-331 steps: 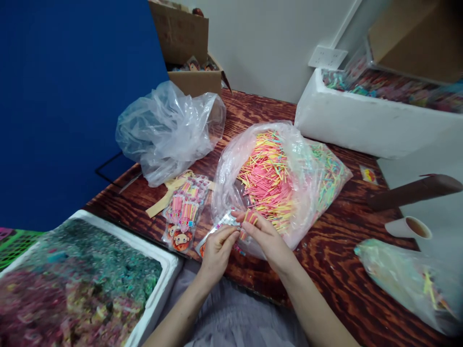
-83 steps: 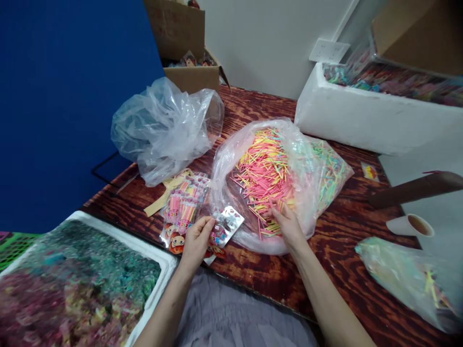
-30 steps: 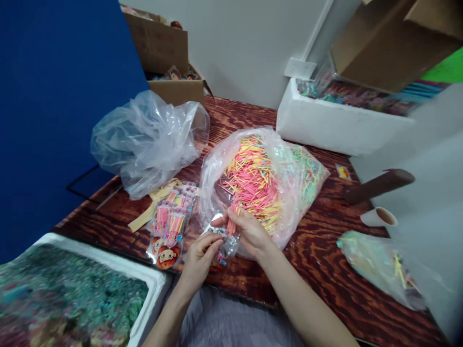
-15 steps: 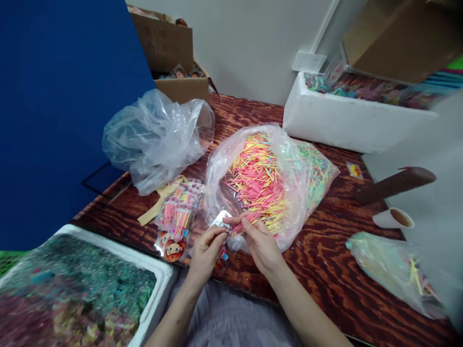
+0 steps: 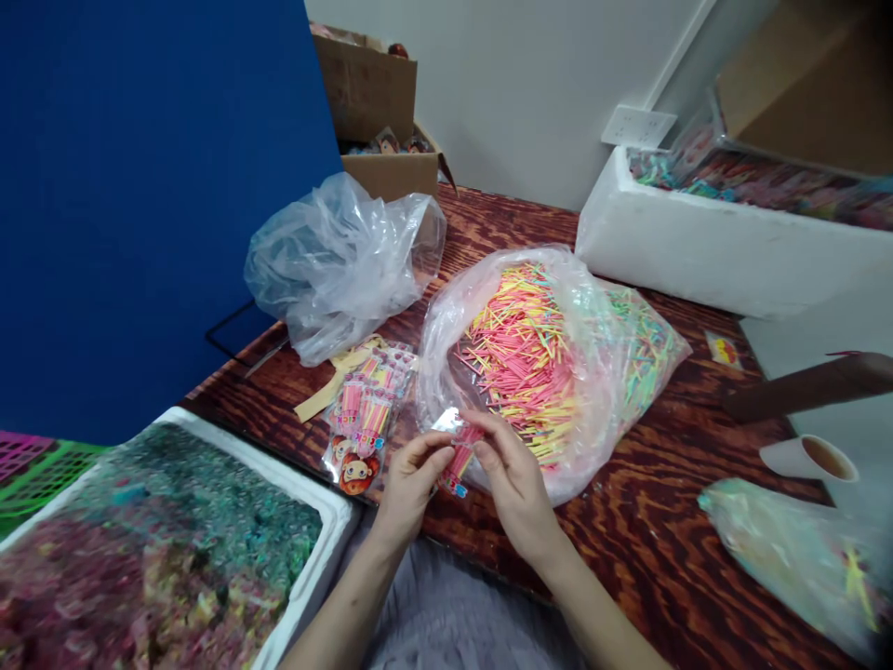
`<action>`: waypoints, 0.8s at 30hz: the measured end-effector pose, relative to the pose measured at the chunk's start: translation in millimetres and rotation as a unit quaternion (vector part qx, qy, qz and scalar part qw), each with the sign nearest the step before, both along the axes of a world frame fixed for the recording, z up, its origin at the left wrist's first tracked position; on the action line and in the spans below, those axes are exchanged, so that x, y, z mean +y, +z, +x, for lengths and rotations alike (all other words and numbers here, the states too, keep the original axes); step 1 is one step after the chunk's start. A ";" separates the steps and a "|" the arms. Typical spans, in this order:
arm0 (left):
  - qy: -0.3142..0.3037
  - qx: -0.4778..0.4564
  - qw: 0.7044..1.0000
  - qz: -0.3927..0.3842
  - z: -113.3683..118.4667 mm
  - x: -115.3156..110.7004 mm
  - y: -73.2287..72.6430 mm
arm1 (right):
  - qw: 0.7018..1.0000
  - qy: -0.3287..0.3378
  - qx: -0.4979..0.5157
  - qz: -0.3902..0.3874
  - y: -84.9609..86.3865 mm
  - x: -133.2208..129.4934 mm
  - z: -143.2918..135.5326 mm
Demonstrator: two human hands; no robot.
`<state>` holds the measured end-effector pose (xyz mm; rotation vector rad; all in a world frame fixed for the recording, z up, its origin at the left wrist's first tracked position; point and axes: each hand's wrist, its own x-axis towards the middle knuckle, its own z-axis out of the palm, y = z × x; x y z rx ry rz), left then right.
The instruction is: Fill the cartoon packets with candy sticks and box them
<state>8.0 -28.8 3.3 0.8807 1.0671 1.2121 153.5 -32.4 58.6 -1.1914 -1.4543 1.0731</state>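
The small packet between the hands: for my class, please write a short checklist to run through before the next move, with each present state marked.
1. Packet gripped by both left hand and right hand: ok.
2. Sticks fully inside the packet: cannot tell; fingers cover part of it.
3. Packet sealed: cannot tell; its edges are too small and partly covered.
4. Big bag open, with loose sticks showing: ok.
5. Filled packets in a neat stack: not ok; they overlap unevenly.
6. Cup apart from the hands and the packet: ok; it stands off to the right.
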 end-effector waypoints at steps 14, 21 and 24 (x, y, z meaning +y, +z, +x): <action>-0.072 0.039 0.997 0.014 -27.0 -5.8 24.9 | 0.984 0.065 -0.119 0.115 4.0 6.2 -26.1; 0.088 0.194 0.976 0.035 -79.5 15.1 4.2 | 0.999 -0.027 0.017 -0.033 -20.9 17.7 -10.0; 0.192 0.406 0.888 0.095 -94.0 39.0 -21.2 | 0.995 -0.089 -0.012 -0.047 -34.7 28.0 8.1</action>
